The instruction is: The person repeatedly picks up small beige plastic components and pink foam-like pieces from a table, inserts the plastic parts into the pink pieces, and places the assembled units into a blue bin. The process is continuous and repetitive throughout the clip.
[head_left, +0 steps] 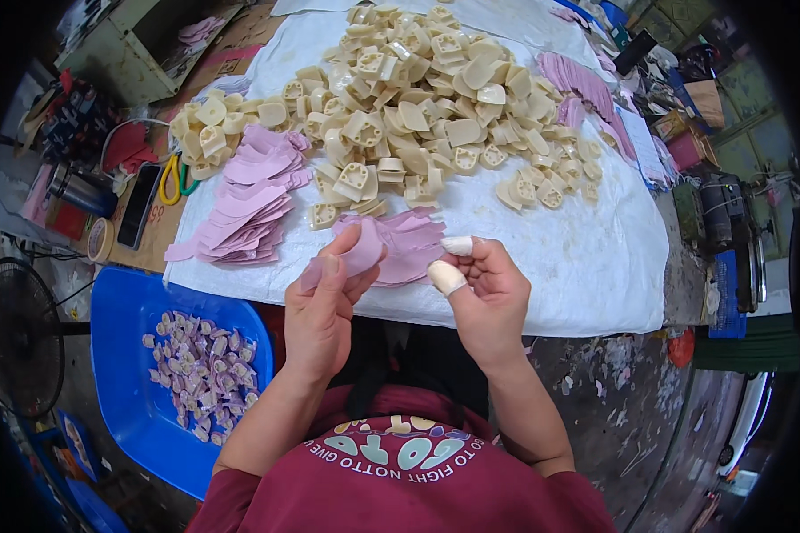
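Over the near edge of a white-covered table [560, 266], my left hand [322, 311] is closed on a curved lilac fabric piece [364, 251], pinched between thumb and fingers. My right hand [489, 298] is raised beside it, with white covers on its thumb and forefinger. Those two fingertips are apart with nothing visible between them, while the other fingers curl in. Just behind both hands lies a fanned stack of lilac pieces [409, 249]. A second lilac stack [251, 200] spreads to the left. Beyond them rises a large heap of cream plastic shoe heels [418, 115].
Below the table's left edge, a blue basin [120, 355] contains many small lilac-and-cream heels [206, 369]. On the left are scissors [171, 180], a phone [140, 206], a tape roll [100, 240] and a fan [20, 338]. More lilac pieces [587, 89] lie far right, near a machine [720, 213].
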`<state>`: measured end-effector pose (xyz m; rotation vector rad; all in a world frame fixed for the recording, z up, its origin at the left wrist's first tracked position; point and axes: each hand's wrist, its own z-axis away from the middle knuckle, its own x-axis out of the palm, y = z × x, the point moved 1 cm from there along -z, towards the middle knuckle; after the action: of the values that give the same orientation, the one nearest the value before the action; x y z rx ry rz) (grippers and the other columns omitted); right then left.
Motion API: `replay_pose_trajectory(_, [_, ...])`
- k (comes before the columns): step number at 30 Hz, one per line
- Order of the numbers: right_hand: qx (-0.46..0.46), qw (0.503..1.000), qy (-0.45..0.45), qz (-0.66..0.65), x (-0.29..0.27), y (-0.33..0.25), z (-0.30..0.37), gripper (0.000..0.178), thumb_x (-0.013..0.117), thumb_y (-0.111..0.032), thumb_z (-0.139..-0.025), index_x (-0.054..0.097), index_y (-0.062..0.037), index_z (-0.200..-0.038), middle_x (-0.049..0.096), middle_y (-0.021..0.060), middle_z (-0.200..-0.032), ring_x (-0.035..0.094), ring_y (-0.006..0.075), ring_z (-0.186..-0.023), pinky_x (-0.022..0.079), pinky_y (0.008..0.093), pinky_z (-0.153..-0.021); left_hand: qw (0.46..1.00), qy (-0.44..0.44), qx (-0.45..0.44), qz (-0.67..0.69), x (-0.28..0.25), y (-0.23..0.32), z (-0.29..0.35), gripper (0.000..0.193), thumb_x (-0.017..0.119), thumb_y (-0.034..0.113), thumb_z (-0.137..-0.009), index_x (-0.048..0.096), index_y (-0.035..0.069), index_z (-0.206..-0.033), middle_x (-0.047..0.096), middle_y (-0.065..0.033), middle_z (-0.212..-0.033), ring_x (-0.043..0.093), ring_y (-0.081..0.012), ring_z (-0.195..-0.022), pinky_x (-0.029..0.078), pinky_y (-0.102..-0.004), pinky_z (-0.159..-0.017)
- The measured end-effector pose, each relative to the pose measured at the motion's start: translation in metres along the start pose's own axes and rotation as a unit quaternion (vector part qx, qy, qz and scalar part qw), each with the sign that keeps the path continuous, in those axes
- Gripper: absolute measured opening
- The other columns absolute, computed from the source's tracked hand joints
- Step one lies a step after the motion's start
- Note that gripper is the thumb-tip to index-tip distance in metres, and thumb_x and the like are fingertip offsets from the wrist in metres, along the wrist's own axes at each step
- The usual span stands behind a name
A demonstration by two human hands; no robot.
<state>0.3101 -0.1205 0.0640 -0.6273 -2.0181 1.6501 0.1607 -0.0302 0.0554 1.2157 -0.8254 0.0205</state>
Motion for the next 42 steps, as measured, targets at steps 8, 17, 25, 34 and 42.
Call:
replay_pose_trajectory(8, [-0.029, 0.999, -0.018, 0.028, 0.021, 0.005, -0.009, 0.03, 0.066, 0.001, -0.084, 0.055, 0.0023, -0.112, 0.066, 0.0056, -0.088, 0.062, 0.0087, -0.078, 0.052, 0.0239, -0.07, 0.999, -0.017, 0.027, 0.013, -0.001, -0.006, 0.01, 0.04, 0.049, 0.025, -0.099, 0.053, -0.007, -0.124, 0.055, -0.0202, -0.128, 0.057, -0.0287, -0.117, 0.046, -0.0427, -0.102])
replay_pose_trajectory(17, [0.097, 0.992, -0.051, -0.068, 0.018, -0.001, -0.014, 0.037, 0.062, 0.005, -0.085, 0.047, 0.0022, -0.119, 0.067, 0.011, -0.092, 0.063, 0.0099, -0.083, 0.053, 0.0242, -0.074, 0.997, -0.073, 0.027, 0.023, 0.004, -0.005, 0.009, 0.041, 0.041, 0.027, -0.102, 0.054, -0.006, -0.121, 0.053, -0.024, -0.131, 0.048, -0.0298, -0.127, 0.031, -0.0413, -0.111])
replay_pose_trajectory(25, [0.117, 0.982, -0.049, -0.139, 0.013, -0.001, -0.013, 0.03, 0.061, 0.006, -0.085, 0.05, 0.0009, -0.113, 0.067, 0.0104, -0.092, 0.064, 0.012, -0.085, 0.052, 0.0246, -0.076, 0.996, -0.087, 0.024, -0.005, 0.009, -0.004, 0.012, 0.041, 0.043, 0.03, -0.101, 0.056, -0.005, -0.118, 0.053, -0.0248, -0.131, 0.048, -0.031, -0.127, 0.03, -0.0412, -0.11])
replay_pose_trajectory(34, [-0.073, 0.982, -0.049, 0.168, -0.004, -0.002, -0.004, 0.029, 0.061, 0.005, -0.083, 0.051, 0.0012, -0.11, 0.065, 0.0138, -0.09, 0.066, 0.0192, -0.079, 0.054, 0.032, -0.069, 0.995, -0.101, 0.005, -0.002, -0.006, 0.022, 0.005, 0.076, 0.071, 0.045, -0.08, 0.047, 0.0, -0.136, 0.053, -0.0165, -0.132, 0.048, -0.0266, -0.126, 0.03, -0.0363, -0.108])
replay_pose_trajectory(42, [-0.273, 0.901, -0.093, 0.324, 0.014, -0.022, 0.005, 0.034, 0.064, 0.004, -0.078, 0.052, 0.0035, -0.11, 0.062, 0.0173, -0.087, 0.063, 0.034, -0.075, 0.052, 0.0408, -0.064, 0.892, -0.144, 0.114, -0.413, 0.01, 0.017, 0.001, 0.018, 0.067, 0.004, -0.083, 0.067, -0.001, -0.1, 0.066, -0.01, -0.095, 0.062, -0.0175, -0.089, 0.047, -0.0281, -0.079])
